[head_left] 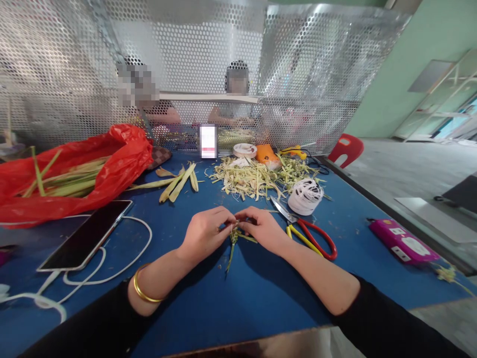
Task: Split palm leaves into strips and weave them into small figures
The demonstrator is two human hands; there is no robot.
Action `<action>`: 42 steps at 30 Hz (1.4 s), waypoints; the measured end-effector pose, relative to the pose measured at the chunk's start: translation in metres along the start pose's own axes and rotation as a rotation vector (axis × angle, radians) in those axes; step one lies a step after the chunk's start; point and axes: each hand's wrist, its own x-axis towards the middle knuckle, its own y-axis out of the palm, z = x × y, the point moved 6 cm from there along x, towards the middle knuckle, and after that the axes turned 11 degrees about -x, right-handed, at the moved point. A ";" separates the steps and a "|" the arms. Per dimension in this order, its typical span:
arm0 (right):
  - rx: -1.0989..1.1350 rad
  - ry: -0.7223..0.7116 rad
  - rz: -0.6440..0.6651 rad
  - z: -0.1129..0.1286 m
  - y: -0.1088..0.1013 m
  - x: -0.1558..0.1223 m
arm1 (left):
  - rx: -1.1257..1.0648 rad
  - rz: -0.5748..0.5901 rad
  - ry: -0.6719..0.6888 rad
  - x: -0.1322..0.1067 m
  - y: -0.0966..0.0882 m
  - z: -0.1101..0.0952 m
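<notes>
My left hand (208, 231) and my right hand (263, 228) meet over the middle of the blue table (238, 313). Fingers of both pinch a small piece woven from green plant strips (234, 236), with loose ends hanging down and to the right. Its upper part is hidden by the fingertips. Just right of my right hand lie red-handled scissors (316, 238), their blades pointing away to the left, with a yellow-handled tool (303, 239) against them. A roll of white string (305, 197) stands behind the scissors.
A red plastic bag (126, 144) of long leaves and a phone (87, 236) with a white cable (149, 238) occupy the left. Leaf strips (182, 184) and shredded scraps (246, 176) lie behind my hands. A purple box (404, 241) sits right. Perforated metal (208, 44) screens two people.
</notes>
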 end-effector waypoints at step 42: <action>-0.222 -0.112 -0.255 0.008 -0.021 -0.004 | 0.004 -0.018 -0.058 0.001 0.000 0.005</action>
